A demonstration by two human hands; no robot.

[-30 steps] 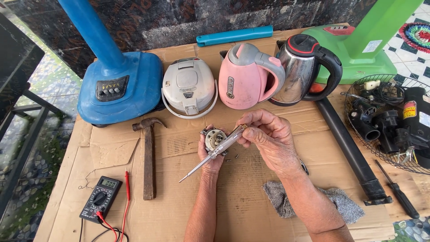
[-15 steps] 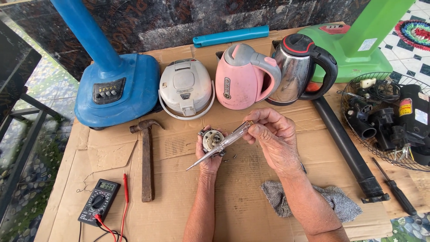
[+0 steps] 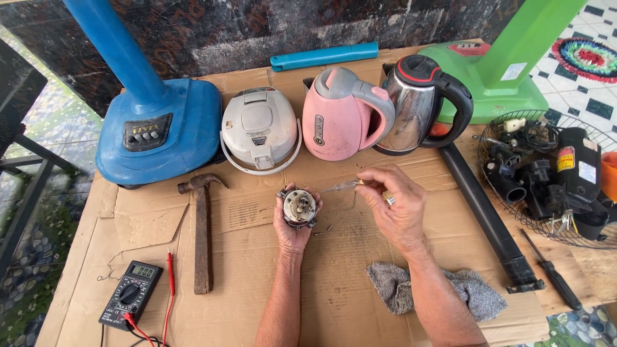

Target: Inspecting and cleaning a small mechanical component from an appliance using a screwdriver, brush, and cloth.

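My left hand [image 3: 292, 232] holds up a small round metal motor part [image 3: 299, 207] with its open face toward me, over the cardboard-covered table [image 3: 257, 283]. My right hand [image 3: 395, 205] grips a slim screwdriver [image 3: 340, 186], whose tip points left toward the part and stops just short of it. A few tiny screws [image 3: 322, 229] lie on the cardboard just right of my left hand.
At the back stand a blue fan base [image 3: 160, 138], a white rice cooker [image 3: 259, 136], a pink kettle [image 3: 340, 115], a steel kettle [image 3: 421, 106] and a green fan base [image 3: 495, 83]. A hammer [image 3: 201, 231], multimeter [image 3: 130, 294], grey rag [image 3: 437, 290], black tube [image 3: 488, 218] and wire basket of parts [image 3: 553, 180] surround my hands.
The screwdriver swung up from a slanted position across the motor part to lie nearly level at its right. My right hand moved right, away from the part.
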